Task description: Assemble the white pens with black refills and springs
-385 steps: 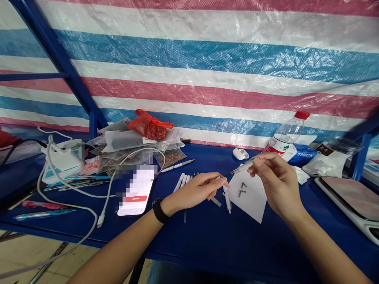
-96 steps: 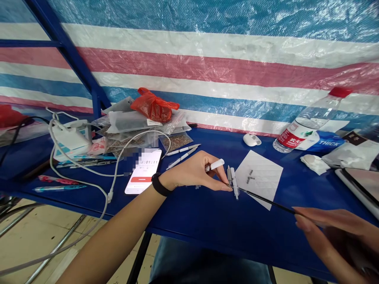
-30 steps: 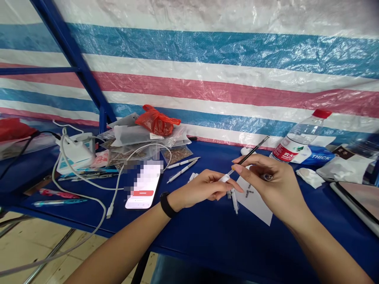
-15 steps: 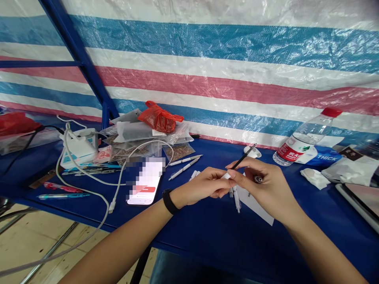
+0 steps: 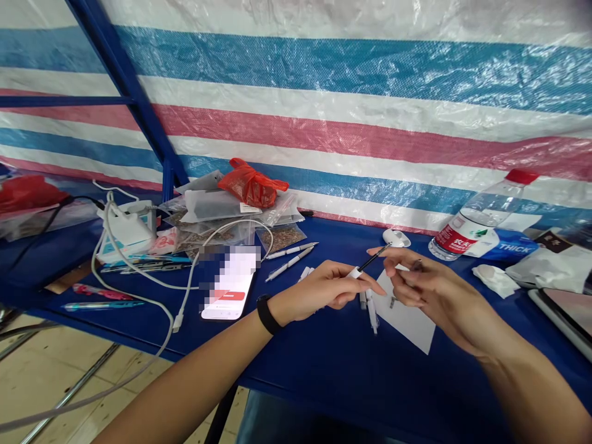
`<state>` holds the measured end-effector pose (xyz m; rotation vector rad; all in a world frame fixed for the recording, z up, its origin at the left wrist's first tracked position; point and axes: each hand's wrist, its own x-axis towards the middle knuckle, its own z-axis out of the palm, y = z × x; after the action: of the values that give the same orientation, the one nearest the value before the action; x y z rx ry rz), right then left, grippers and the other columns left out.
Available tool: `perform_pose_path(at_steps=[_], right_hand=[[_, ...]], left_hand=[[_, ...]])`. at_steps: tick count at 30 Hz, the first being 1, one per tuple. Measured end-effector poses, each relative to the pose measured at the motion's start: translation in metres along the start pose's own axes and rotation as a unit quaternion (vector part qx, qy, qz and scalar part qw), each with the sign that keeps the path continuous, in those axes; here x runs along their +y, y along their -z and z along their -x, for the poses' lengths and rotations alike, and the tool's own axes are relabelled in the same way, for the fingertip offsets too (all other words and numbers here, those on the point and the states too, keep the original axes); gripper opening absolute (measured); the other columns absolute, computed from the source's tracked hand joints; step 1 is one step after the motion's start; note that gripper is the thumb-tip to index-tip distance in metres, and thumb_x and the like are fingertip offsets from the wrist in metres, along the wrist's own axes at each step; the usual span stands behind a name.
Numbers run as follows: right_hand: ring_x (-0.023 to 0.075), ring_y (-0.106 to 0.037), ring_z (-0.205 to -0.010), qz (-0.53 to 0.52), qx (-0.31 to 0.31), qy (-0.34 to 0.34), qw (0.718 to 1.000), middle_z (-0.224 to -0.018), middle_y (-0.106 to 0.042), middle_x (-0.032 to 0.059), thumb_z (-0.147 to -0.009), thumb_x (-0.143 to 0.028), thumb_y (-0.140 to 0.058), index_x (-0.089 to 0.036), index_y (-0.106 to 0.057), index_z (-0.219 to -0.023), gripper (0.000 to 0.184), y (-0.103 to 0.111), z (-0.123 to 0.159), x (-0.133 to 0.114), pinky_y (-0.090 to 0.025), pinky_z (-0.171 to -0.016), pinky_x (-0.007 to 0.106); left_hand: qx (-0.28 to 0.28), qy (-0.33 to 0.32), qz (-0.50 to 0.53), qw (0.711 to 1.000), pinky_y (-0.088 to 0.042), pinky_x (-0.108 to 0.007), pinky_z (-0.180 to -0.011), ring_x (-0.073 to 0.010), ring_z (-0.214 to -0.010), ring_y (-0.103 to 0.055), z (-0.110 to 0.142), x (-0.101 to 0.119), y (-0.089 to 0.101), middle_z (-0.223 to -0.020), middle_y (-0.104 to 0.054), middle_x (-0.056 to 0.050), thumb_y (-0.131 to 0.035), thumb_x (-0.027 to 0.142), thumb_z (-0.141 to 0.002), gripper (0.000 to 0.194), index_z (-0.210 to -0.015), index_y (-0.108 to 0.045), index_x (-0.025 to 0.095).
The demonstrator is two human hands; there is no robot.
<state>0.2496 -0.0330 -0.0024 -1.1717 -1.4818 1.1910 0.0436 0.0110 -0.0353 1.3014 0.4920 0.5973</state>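
Note:
My left hand [image 5: 335, 287] is closed around the white barrel of a pen [image 5: 355, 273]. From the barrel's open end a dark refill [image 5: 374, 257] sticks out, slanting up to the right. Just right of the refill is my right hand [image 5: 425, 280], its fingers curled round a small dark metallic pen piece [image 5: 418, 265], partly hidden. Beneath the hands lies a sheet of white paper [image 5: 414, 327] with a small dark bit on it. White pens [image 5: 372, 313] lie by the paper's left edge.
A lit phone [image 5: 231, 290] and a white cable lie left. Two white pens [image 5: 290, 262] rest behind. Plastic bags [image 5: 215, 206], a red bag [image 5: 253, 185] and colored pens stand further left. At right are a water bottle [image 5: 481, 216], crumpled tissue [image 5: 496, 280] and a white mouse-like object [image 5: 396, 238].
My right hand has let go of the refill and moved right, away from the pen. The refill now points lower. My left hand keeps its hold on the barrel.

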Motion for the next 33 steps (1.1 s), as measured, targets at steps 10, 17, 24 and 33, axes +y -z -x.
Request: perform_pose_path(at_steps=[10,17,24,33], right_hand=[[0.0156,-0.051,-0.067,-0.115,0.196,0.123,0.966,-0.080,-0.058,0.0025,-0.091,-0.056,-0.067,-0.028,-0.077,-0.085,0.030,0.001,-0.013,0.008,-0.051,-0.065,0.032],[0.0181,-0.060,-0.080,-0.143,0.212,0.153,0.955,-0.087,-0.065,0.0030,-0.080,-0.054,-0.082,-0.025,-0.070,-0.066,0.034,-0.004,-0.011,0.007,-0.053,-0.071,0.033],[0.0207,-0.066,-0.094,-0.091,0.203,0.187,0.957,-0.096,-0.073,0.0040,-0.082,-0.052,-0.081,-0.025,-0.073,-0.065,0.032,-0.002,-0.013,0.019,-0.055,-0.081,0.035],[0.0134,-0.060,-0.057,0.005,0.093,0.131,0.987,-0.074,-0.072,0.0004,-0.079,-0.040,-0.084,-0.026,-0.083,-0.099,0.024,-0.022,-0.009,0.022,-0.056,-0.060,0.030]], left_hand=[[-0.005,0.009,-0.088,0.996,-0.022,-0.025,-0.051,-0.0084,-0.050,-0.030,-0.002,-0.004,-0.002,-0.054,-0.034,0.008,-0.061,0.037,-0.093,0.031,-0.100,-0.079,0.013],[-0.005,0.025,-0.127,0.992,-0.024,-0.025,-0.052,-0.0089,-0.052,-0.032,-0.002,0.001,-0.004,-0.055,-0.031,0.008,-0.059,0.034,-0.093,0.030,-0.101,-0.079,0.013],[-0.007,0.030,-0.146,0.989,-0.025,-0.024,-0.053,-0.0087,-0.053,-0.033,-0.002,0.002,-0.005,-0.057,-0.033,0.007,-0.057,0.033,-0.094,0.029,-0.100,-0.079,0.014],[0.009,-0.014,-0.210,0.978,-0.027,-0.025,-0.057,-0.0095,-0.058,-0.036,-0.004,-0.002,-0.005,-0.062,-0.040,0.005,-0.052,0.036,-0.096,0.029,-0.080,-0.064,0.015]])
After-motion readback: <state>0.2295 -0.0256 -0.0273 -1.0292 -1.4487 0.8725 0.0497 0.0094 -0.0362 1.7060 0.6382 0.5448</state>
